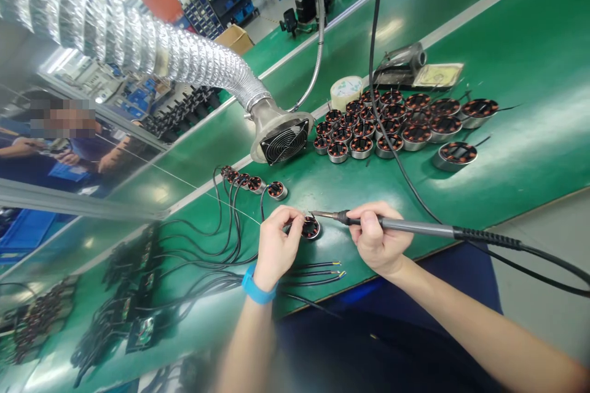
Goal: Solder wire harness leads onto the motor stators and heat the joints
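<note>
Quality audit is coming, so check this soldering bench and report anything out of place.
One wound motor stator sits apart from the other stators on the green bench mat. A thin pale strand also stretches across the bench edge toward the left hand. No spill shows.

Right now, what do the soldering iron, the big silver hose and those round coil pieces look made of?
The soldering iron has a smooth grey handle, probably plastic, and a shiny metal tip. The hose looks like aluminium foil, bright and ribbed. The round coil pieces seem to be reddish copper windings inside polished metal rings, though any coating is hard to tell.
</note>
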